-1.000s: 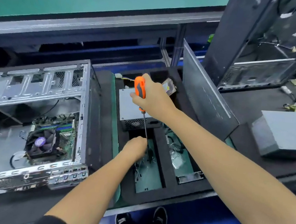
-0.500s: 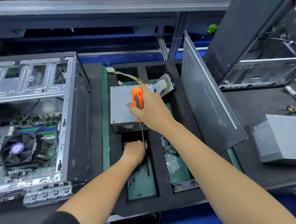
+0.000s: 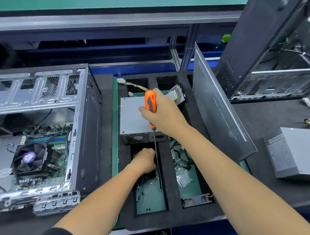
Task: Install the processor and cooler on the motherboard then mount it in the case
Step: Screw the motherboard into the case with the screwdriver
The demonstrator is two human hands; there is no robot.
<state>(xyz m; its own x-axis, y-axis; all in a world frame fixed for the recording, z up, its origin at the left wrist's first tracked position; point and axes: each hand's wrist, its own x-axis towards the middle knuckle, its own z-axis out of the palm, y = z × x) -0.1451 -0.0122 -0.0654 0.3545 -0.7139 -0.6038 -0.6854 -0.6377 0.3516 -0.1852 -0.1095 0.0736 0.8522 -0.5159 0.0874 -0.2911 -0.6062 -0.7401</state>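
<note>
An open computer case (image 3: 38,93) lies on its side at the left. Inside it sits the motherboard (image 3: 57,160) with a black fan cooler (image 3: 29,158) mounted on it. My right hand (image 3: 162,112) grips an orange-handled screwdriver (image 3: 150,102) upright over a foam parts tray (image 3: 101,150); its shaft points down into the middle compartment. My left hand (image 3: 144,161) reaches into that compartment with its fingers curled, beside the shaft. What the fingers hold is hidden. Small screws (image 3: 148,186) lie on the green floor of the compartment.
A grey power supply (image 3: 131,115) and a hard drive (image 3: 175,95) lie in the tray's far compartments. A case side panel (image 3: 214,112) leans at the tray's right. A second case (image 3: 275,53) stands at the back right, a grey box (image 3: 299,151) in front of it.
The view has shifted a little, so the case sits further left than a second ago. My left hand has stayed in the middle compartment and my right hand keeps the screwdriver above it.
</note>
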